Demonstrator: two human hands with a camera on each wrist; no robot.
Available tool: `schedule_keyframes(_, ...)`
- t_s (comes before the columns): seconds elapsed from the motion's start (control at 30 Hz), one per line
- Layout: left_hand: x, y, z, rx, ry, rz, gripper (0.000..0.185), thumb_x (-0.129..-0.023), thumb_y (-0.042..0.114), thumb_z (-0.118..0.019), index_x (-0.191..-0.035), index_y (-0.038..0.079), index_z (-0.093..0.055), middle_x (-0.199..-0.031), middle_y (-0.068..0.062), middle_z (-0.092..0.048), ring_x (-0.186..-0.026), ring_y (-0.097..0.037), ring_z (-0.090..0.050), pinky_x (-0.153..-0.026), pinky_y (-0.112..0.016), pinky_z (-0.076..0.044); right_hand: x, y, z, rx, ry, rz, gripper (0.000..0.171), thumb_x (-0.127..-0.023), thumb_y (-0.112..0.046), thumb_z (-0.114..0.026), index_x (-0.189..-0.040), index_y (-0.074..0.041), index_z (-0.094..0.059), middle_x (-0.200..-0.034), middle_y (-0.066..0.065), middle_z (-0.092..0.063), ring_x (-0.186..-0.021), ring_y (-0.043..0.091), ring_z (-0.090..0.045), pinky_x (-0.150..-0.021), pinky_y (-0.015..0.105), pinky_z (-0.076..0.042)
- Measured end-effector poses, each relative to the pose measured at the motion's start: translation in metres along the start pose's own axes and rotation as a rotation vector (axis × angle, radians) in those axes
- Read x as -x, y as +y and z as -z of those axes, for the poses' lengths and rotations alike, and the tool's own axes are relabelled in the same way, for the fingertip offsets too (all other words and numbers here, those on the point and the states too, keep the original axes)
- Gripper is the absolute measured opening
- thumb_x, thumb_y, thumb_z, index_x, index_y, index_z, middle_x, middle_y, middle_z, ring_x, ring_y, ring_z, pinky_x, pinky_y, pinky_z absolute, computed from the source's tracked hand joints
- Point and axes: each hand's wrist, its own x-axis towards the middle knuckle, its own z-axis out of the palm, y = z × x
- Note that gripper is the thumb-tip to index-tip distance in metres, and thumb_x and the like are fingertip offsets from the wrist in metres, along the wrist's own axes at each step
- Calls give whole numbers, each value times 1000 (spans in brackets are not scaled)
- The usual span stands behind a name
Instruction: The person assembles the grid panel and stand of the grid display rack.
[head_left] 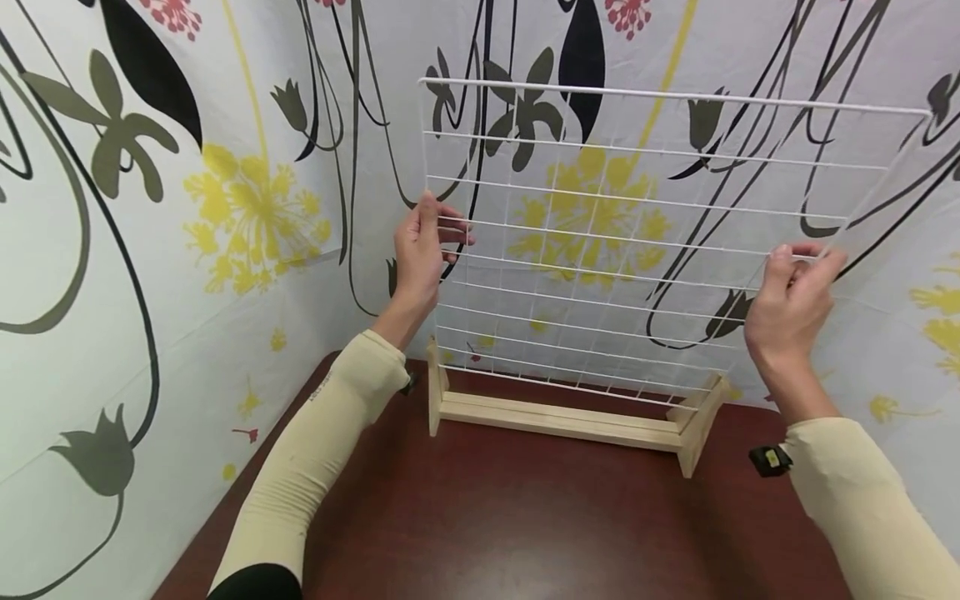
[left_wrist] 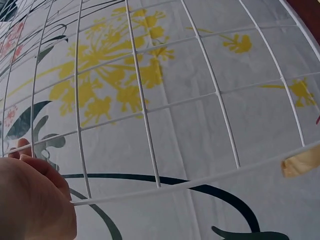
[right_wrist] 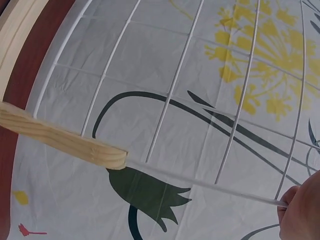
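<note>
A white wire grid panel (head_left: 600,223) stands upright, its lower end between the two end pieces of a pale wooden stand (head_left: 558,419). At the panel's left edge, my left hand (head_left: 422,254) holds the frame, thumb up and fingers reaching behind the wires. My right hand (head_left: 793,304) grips the opposite edge with curled fingers, at about the same height. In the left wrist view, the left hand (left_wrist: 37,195) sits at the side wire. The right wrist view has a wooden end piece (right_wrist: 65,137) beside the panel's lower edge; the right hand (right_wrist: 301,210) is partly cut off.
The stand rests on a dark red-brown table (head_left: 555,517) near its back edge. Behind and to the left hangs white cloth (head_left: 225,350) printed with flowers and leaves, close to the panel. Small black devices are on both wrists.
</note>
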Motion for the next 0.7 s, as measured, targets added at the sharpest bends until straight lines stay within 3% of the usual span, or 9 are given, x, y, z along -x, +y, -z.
schedule_keyframes(0.13, 1, -7, 5, 2, -1, 4, 51, -109, 58, -42, -100, 16, -69, -91, -5, -77, -76, -16, -78, -52, -25, -50, 2, -1, -1, 8, -15, 4, 14, -100, -50, -48, -114, -46, -49, -59, -24, -37, -61, 3, -36, -63, 27, -24)
schedule_keyframes(0.33, 4, -21, 9, -3, -19, 11, 52, -110, 56, -41, -98, 15, -69, -91, -6, -77, -77, -17, -78, -53, -30, -52, 7, 10, -2, 9, -53, -37, 16, -101, -49, -48, -114, -41, -50, -61, -25, -41, -63, 0, -40, -66, 24, -26)
schedule_keyframes(0.7, 6, -26, 10, -5, -14, 9, 53, -110, 57, -42, -97, 14, -69, -87, -2, -77, -76, -16, -78, -53, -25, -52, 13, 27, -5, -4, -41, -3, 14, -100, -45, -50, -112, -40, -50, -59, -29, -44, -63, -5, -42, -68, 21, -27)
